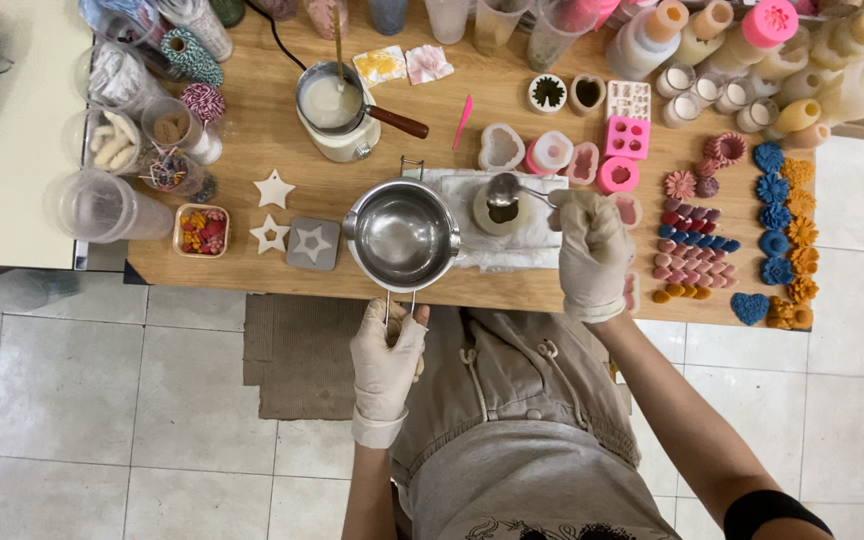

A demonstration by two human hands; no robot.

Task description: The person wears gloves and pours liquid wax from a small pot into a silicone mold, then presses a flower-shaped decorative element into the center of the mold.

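Note:
My left hand (388, 352), in a pale glove, is closed on the wire handle of a steel pouring pot (402, 234) that sits at the front edge of the wooden table (272, 110). My right hand (592, 250), also gloved, holds a metal spoon (508, 188) by its handle. The spoon's bowl hovers over a round cream mould (500, 212) with a dark opening. That mould rests on white paper towel (532, 245) just right of the pot.
A saucepan of white liquid (332, 100) stands on a small warmer behind the pot. White star shapes (273, 189), a grey star mould (313, 243), pink silicone moulds (625, 138) and rows of coloured wax flowers (782, 240) cover the table. Jars and bottles line the back.

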